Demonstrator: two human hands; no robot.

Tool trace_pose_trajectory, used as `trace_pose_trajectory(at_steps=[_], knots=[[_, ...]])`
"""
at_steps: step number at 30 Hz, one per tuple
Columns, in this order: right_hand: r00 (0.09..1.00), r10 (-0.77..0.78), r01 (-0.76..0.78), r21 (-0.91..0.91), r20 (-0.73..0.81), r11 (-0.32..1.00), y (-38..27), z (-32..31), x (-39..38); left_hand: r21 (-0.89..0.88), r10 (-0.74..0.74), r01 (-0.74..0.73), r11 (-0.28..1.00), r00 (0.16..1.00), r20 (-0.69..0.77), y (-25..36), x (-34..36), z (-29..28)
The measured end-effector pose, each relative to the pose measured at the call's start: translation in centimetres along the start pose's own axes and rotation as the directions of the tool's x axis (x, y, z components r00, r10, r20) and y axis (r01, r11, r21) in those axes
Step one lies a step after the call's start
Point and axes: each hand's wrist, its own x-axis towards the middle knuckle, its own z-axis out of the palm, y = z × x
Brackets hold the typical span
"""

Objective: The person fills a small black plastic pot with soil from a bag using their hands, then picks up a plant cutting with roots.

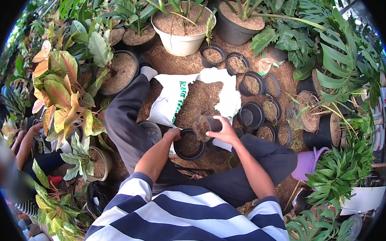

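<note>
My right hand (224, 131) grips a small black plant pot (213, 123) tipped on its side. Brown potting mix shows at its mouth, which faces left over a larger black plant pot (183, 156). That larger pot stands between my legs with some brown mix inside. My left hand (172, 135) is closed on its left rim, with the fingertips partly hidden. Just beyond both hands lies an opened white sack (168, 98) with green print, holding loose brown potting mix (202, 97).
Several small black pots (251, 115) cluster to the right of the sack. An empty black pot (151, 131) sits by my left leg. Large potted plants (179, 44) stand at the back. A purple bucket (307, 163) is right of my knee. Another person's arms (27, 140) show far left.
</note>
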Motion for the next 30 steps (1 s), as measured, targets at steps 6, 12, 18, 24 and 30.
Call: trace_pose_trajectory(at_steps=[6, 12, 18, 24, 30], knots=[[0.991, -0.039, 0.069, -0.245, 0.128, 0.967, -2.5, 3.2, -2.1, -0.002, 0.010, -0.010, 1.000, 0.998, -0.069, -1.6, 2.6, 2.0], [0.996, 0.002, 0.018, -0.234, 0.086, 0.972, -1.8, 3.0, -1.8, 0.065, -0.024, 0.026, 0.998, 0.999, -0.040, -0.5, 3.3, 1.9], [0.997, -0.050, 0.048, -0.040, -0.053, 0.998, -0.1, 1.9, 1.0, 0.096, -0.083, 0.085, 0.992, 0.996, -0.030, -3.2, 6.1, 3.2], [0.946, 0.301, -0.227, 0.420, -0.120, 0.879, 6.3, 1.1, 2.0, 0.066, -0.160, 0.159, 0.985, 0.987, 0.005, 1.9, -0.2, -0.3], [0.857, 0.373, -0.334, 0.168, -0.356, 0.927, 8.7, -0.2, 3.6, 0.016, -0.144, 0.146, 0.989, 0.986, -0.085, 1.9, 0.3, 0.4]])
